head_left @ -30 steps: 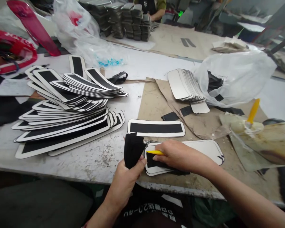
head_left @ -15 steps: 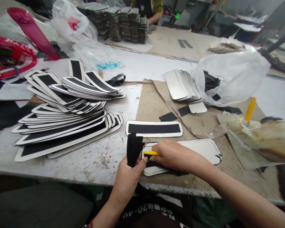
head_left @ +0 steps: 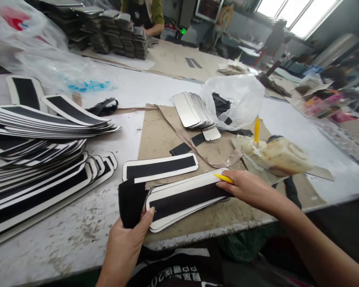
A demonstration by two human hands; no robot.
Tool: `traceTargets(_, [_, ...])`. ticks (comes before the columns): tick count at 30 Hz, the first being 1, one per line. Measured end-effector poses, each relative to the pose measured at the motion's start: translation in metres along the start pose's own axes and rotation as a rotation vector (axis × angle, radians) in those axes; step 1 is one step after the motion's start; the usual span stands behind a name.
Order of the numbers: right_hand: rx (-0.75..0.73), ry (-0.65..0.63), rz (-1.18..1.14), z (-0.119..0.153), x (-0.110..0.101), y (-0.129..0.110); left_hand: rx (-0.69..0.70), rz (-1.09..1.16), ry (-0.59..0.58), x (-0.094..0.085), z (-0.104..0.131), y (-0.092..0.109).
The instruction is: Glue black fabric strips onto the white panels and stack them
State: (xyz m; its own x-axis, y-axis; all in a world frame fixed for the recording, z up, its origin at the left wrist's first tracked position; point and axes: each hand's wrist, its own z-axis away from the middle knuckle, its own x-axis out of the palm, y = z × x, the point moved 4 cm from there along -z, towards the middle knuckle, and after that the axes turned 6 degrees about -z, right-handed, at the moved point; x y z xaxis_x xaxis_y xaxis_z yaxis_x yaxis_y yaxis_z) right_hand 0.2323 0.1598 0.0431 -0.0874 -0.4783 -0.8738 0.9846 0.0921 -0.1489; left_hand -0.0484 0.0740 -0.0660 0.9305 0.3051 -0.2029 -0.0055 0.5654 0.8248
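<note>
A folded bundle of black strips point(head_left: 131, 203) is held in my left hand point(head_left: 122, 243), whose thumb presses on the left end of a long white panel point(head_left: 184, 187) with rounded corners. Along that panel lies a black strip point(head_left: 185, 201), its right end under my right hand point(head_left: 248, 185). Between the fingers of my right hand is a slim yellow stick-like tool point(head_left: 223, 178), pointing left over the panel. More white panels lie underneath in a loose pile. Just behind the pile rests a separate panel bearing a black strip point(head_left: 161, 166).
Stacked panels with black strips point(head_left: 74, 109) cover the left side. Farther back are fanned plain white panels point(head_left: 187, 111) and a clear plastic bag point(head_left: 242, 95). On the right lies a stained bottle point(head_left: 287, 157) with a yellow handle upright beside it. A person point(head_left: 151, 18) stands at the far table.
My right hand has moved from the panel's left end to its right end with the yellow tool. The black strip now shows along the panel. The view has turned right.
</note>
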Motion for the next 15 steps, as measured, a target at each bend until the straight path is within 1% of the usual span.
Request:
traceTargets(3, [0.092, 0.074, 0.101, -0.006, 0.005, 0.0, -0.062, -0.045, 0.034, -0.001, 0.002, 0.003])
traceTargets(5, [0.095, 0.099, 0.128, -0.009, 0.007, -0.004, -0.091, -0.047, 0.062, 0.0, 0.005, 0.007])
traceTargets(9, [0.078, 0.113, 0.144, -0.011, 0.008, -0.006, -0.068, -0.016, 0.127, 0.002, 0.008, 0.013])
traceTargets(15, [0.065, 0.111, 0.127, -0.016, 0.01, -0.002, -0.04, -0.069, 0.119, 0.001, 0.006, 0.013])
